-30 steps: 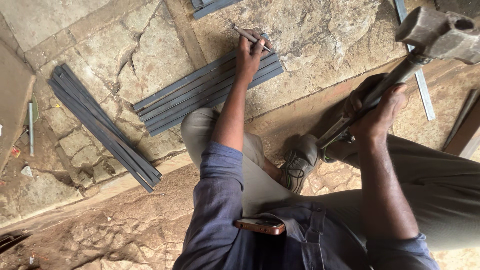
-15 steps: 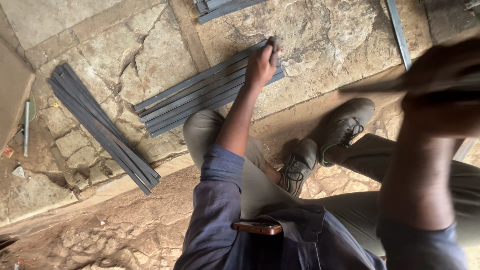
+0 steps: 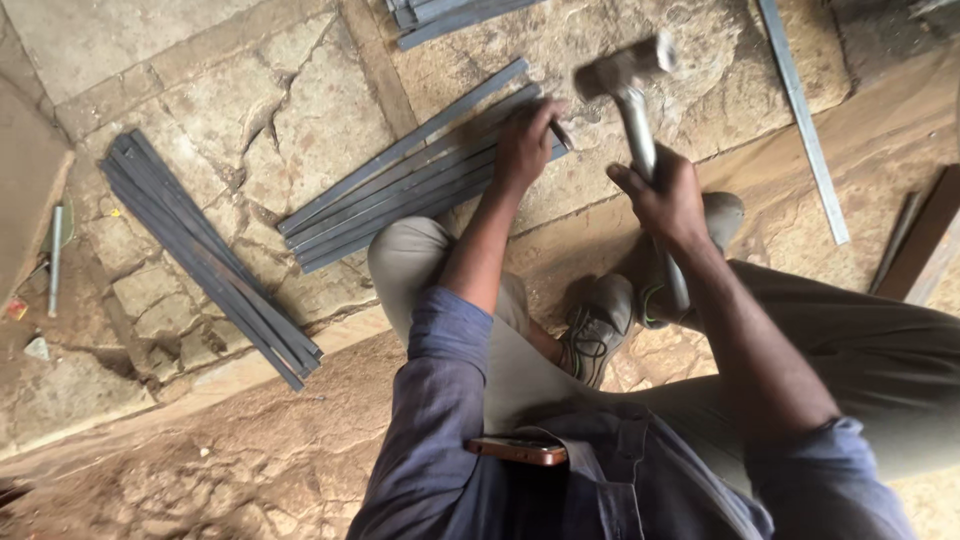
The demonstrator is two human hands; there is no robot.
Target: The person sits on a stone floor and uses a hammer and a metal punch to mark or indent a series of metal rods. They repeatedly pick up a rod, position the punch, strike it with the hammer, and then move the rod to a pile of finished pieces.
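You look down on a floor of cracked, uneven stone slabs (image 3: 200, 110) in flat daylight, with a paler raised stone edge (image 3: 25, 190) at the left and a brown wooden plank (image 3: 925, 240) at the right.

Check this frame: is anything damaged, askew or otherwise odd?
Yes. The stone floor is cracked and broken into pieces beside the bundle of metal strips. A phone sticks halfway out of the person's shirt pocket, loosely. Nothing looks spilled.
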